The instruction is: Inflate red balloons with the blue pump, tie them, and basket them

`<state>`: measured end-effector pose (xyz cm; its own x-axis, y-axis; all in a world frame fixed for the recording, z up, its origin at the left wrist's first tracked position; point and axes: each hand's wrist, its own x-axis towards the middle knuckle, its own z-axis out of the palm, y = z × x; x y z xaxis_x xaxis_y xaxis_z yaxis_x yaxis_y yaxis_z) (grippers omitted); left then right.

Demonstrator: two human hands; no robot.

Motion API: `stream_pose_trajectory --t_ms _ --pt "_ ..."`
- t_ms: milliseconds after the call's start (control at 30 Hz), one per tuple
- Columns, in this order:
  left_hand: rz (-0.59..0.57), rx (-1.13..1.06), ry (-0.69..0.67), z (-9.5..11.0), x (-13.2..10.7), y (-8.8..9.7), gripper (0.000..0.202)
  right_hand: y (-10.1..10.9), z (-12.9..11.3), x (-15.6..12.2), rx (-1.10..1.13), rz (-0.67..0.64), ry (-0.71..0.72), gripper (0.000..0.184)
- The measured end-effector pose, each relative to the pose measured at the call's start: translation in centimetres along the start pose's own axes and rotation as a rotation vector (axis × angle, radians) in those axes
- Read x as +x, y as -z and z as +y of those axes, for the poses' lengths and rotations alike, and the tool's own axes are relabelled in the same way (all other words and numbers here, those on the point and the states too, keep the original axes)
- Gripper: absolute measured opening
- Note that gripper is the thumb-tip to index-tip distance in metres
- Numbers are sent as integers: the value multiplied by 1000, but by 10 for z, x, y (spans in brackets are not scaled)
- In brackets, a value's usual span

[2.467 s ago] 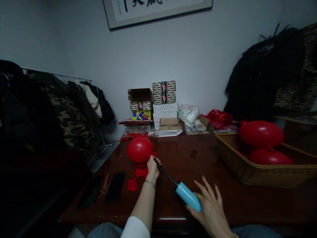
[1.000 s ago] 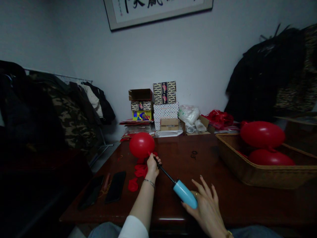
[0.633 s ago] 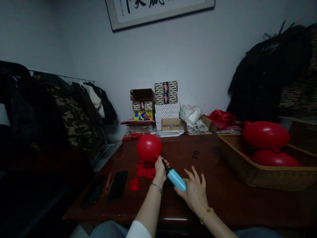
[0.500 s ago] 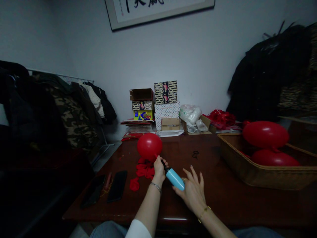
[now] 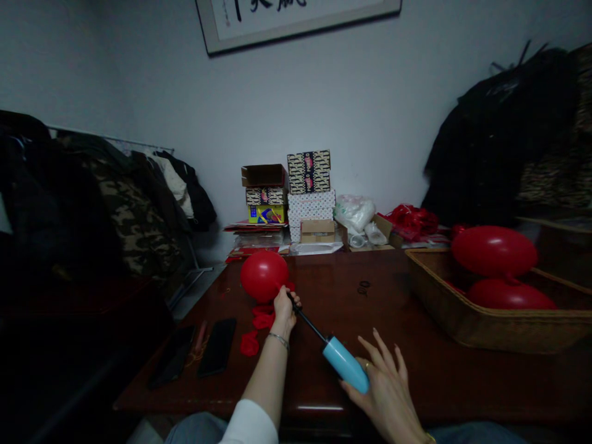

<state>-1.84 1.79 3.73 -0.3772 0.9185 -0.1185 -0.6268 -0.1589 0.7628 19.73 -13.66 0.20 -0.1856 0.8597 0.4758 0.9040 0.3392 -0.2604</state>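
A partly inflated red balloon [image 5: 264, 275] sits at the front end of a hand-held balloon pump [image 5: 346, 364]. My left hand [image 5: 283, 308] is closed around the balloon's neck and the pump's black nozzle end. The pump's thin black rod shows between that end and the light-blue barrel. My right hand [image 5: 388, 379] grips the barrel's near end between thumb and index finger, the other fingers stretched out. Below the balloon, several flat red balloons [image 5: 250, 343] lie on the table, partly hidden by my left hand and arm.
A wicker basket [image 5: 504, 330] with large red balloons stands at the right of the dark wooden table [image 5: 398, 296]. Scissors [image 5: 364, 287] lie near the middle. At the left are two dark phones [image 5: 217, 347]. Boxes [image 5: 311, 216] are stacked at the back against the wall.
My right hand has drawn the blue barrel back toward me and to the right, exposing the black rod. My left hand and the balloon have shifted slightly left.
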Motion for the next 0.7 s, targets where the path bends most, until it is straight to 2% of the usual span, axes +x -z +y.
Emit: stream_pose_trajectory --t_ms 133,267,433,700 --pt "18 -24 12 4 1 -2 18 5 6 -7 -12 7 14 36" --pt "20 -43 6 4 2 -5 19 11 -1 0 -22 10 -7 33" --pt "-9 -11 7 -2 -3 -7 19 7 -14 16 -4 21 -41 32" --pt "-53 0 50 -17 -24 -18 24 -4 -31 53 6 40 -55 34"
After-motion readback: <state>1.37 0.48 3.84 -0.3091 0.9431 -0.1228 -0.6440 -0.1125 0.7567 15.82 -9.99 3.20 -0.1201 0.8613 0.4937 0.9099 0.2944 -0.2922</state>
